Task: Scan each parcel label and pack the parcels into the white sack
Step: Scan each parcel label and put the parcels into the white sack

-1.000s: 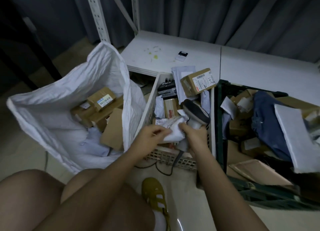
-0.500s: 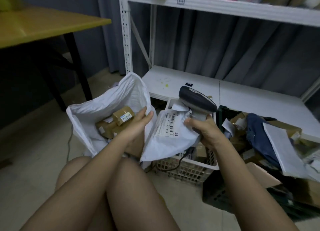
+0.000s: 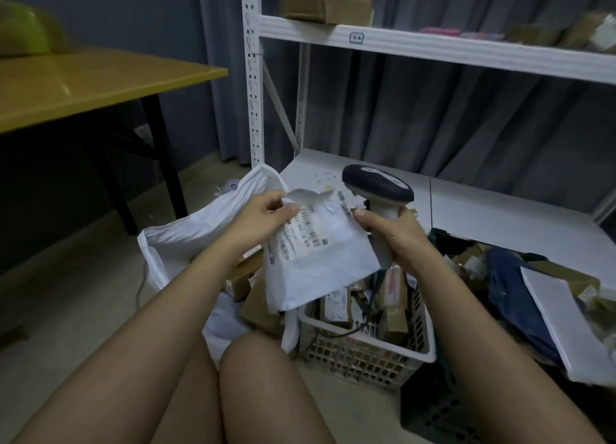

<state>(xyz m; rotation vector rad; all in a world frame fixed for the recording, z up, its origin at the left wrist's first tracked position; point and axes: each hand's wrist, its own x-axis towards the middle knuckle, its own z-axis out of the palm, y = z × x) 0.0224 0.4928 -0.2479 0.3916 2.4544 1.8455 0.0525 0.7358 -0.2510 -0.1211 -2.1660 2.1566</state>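
A white poly mailer parcel (image 3: 320, 263) with a barcode label facing me hangs in front of my chest. My left hand (image 3: 266, 217) pinches its top left corner. My right hand (image 3: 393, 233) grips the handle of a barcode scanner (image 3: 376, 187), whose dark head sits just above the parcel's right edge; its thumb touches the parcel's top right corner. The white sack (image 3: 186, 233) stands open on the floor behind and left of the parcel, with brown cartons inside, partly hidden by my left arm.
A white basket (image 3: 363, 353) of small parcels stands below my hands, the scanner cable trailing into it. A dark crate (image 3: 440, 407) with boxes, blue cloth and a white mailer (image 3: 563, 323) lies to the right. White shelving (image 3: 433, 47) rises behind; a yellow table (image 3: 83, 83) stands at left.
The parcel was lifted out of the basket and turned label up. My left hand shifted from its side to pinching its top corner. The scanner rose with my right hand; my view tilted upward.
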